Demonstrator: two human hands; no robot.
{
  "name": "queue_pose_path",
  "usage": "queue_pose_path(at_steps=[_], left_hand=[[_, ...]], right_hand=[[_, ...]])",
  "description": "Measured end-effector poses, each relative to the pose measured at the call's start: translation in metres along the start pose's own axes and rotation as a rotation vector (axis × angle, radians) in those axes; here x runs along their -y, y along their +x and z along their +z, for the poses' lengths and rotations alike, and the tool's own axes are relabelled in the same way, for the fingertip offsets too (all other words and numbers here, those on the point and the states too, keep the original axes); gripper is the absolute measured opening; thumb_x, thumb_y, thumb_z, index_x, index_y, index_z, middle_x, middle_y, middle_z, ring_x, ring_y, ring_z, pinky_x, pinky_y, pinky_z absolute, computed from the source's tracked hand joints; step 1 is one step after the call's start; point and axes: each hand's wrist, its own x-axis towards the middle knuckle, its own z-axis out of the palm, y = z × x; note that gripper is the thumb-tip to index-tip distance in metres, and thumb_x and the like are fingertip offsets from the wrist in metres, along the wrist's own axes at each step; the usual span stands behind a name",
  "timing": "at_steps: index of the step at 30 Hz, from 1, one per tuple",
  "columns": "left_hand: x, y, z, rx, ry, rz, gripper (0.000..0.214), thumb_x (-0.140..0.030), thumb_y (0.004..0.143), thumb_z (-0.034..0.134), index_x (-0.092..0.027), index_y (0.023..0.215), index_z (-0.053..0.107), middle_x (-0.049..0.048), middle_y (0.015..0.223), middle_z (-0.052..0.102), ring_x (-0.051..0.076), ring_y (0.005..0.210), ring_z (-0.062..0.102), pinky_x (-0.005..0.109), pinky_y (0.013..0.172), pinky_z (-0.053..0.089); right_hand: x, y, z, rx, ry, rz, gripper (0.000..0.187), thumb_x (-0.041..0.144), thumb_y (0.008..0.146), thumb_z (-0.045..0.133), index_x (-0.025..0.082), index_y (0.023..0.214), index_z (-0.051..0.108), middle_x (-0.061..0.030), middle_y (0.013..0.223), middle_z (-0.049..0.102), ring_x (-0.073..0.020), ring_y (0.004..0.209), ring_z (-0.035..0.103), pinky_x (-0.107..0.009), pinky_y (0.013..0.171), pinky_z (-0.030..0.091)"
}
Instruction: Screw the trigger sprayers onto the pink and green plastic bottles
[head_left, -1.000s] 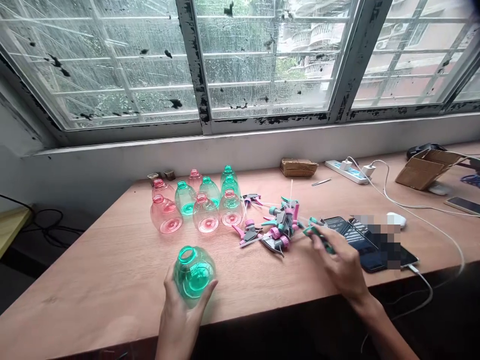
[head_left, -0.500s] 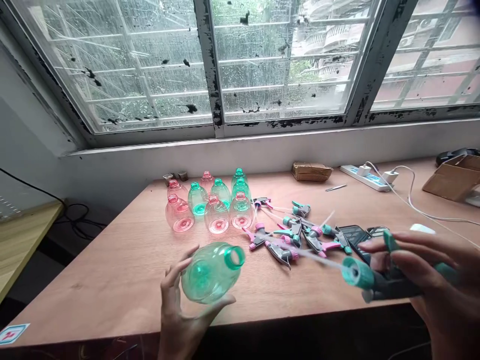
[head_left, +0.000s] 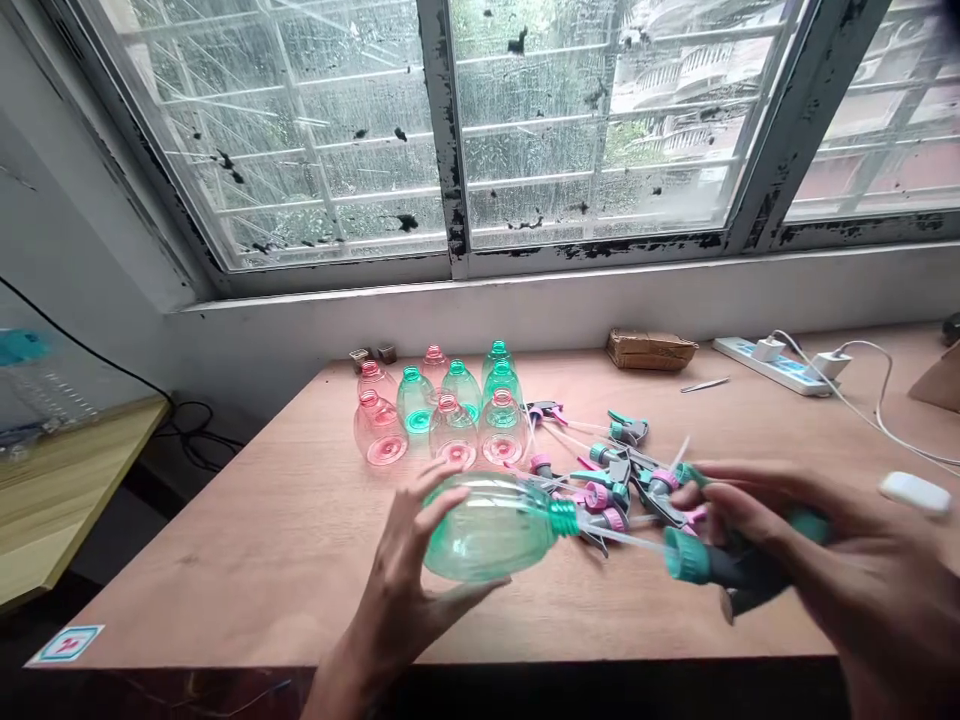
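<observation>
The worktop [head_left: 225,590] is laid with pink and green plastic bottles [head_left: 454,430] and loose trigger sprayers [head_left: 622,470]. A green bottle [head_left: 487,530] is clamped by the left hand's [head_left: 394,590] spread fingers; a teal-headed sprayer [head_left: 720,565] is gripped in the right hand's [head_left: 847,570] curled fingers, its dip tube [head_left: 622,540] seemingly just beside the bottle's neck [head_left: 562,518].

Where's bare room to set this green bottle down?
Bare wood lies left of your left hand, in front of the pink and green bottles. A narrower patch sits between the brown packet and the spray heads. Those bottles and spray heads are crowded.
</observation>
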Motion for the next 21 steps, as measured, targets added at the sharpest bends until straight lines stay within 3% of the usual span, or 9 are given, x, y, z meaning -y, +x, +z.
queue_pose_path(at_steps=[4,9,11,14,18,21], left_hand=[[-0.004,-0.012,-0.004,0.118,-0.058,-0.035,0.076,-0.029,0.077,0.080,-0.026,0.139,0.037,0.0153,0.145,0.041,0.031,0.133,0.047,0.043,0.103,0.049],[0.008,-0.015,-0.007,0.214,-0.059,-0.140,0.075,-0.031,0.079,0.078,-0.031,0.141,0.036,0.0119,0.146,0.040,0.030,0.134,0.046,0.043,0.106,0.048],[0.018,-0.020,-0.002,0.212,-0.086,-0.185,0.083,-0.032,0.077,0.080,-0.032,0.143,0.031,0.0119,0.146,0.041,0.032,0.135,0.045,0.047,0.108,0.045],[0.033,-0.032,0.011,0.184,-0.129,-0.290,0.092,-0.035,0.074,0.082,-0.032,0.145,0.023,0.0136,0.145,0.043,0.035,0.136,0.044,0.056,0.112,0.039],[0.040,-0.044,0.024,0.188,-0.237,-0.393,0.093,-0.033,0.071,0.084,-0.031,0.143,0.025,0.0150,0.151,0.036,0.036,0.142,0.036,0.059,0.115,0.034],[0.037,-0.044,0.028,0.221,-0.288,-0.439,0.093,-0.033,0.068,0.086,-0.029,0.142,0.030,0.0160,0.155,0.031,0.037,0.145,0.030,0.058,0.117,0.030]], right_hand=[[0.004,0.008,0.044,0.339,0.230,0.158,0.026,0.044,0.091,0.065,0.023,0.107,0.068,-0.0033,0.080,0.076,-0.0190,0.068,0.073,-0.025,0.055,0.062],[-0.015,0.012,0.069,0.558,0.434,0.400,0.033,0.048,0.095,0.056,0.025,0.118,0.050,-0.0020,0.084,0.072,-0.0202,0.050,0.072,-0.023,0.033,0.050],[-0.023,0.012,0.075,0.572,0.515,0.439,0.041,0.045,0.091,0.064,0.026,0.123,0.046,-0.0030,0.090,0.072,-0.0204,0.052,0.072,-0.022,0.035,0.048],[-0.031,0.009,0.087,0.465,0.625,0.454,0.055,0.033,0.083,0.078,0.026,0.127,0.046,-0.0043,0.101,0.073,-0.0150,0.060,0.069,-0.021,0.046,0.048],[-0.032,-0.005,0.104,0.379,0.646,0.435,0.040,0.033,0.079,0.081,0.021,0.114,0.065,-0.0051,0.102,0.072,-0.0168,0.084,0.063,-0.025,0.074,0.051],[-0.040,-0.022,0.108,0.387,0.481,0.397,0.035,0.041,0.080,0.078,0.021,0.108,0.071,-0.0058,0.097,0.071,-0.0217,0.088,0.061,-0.029,0.078,0.050]])
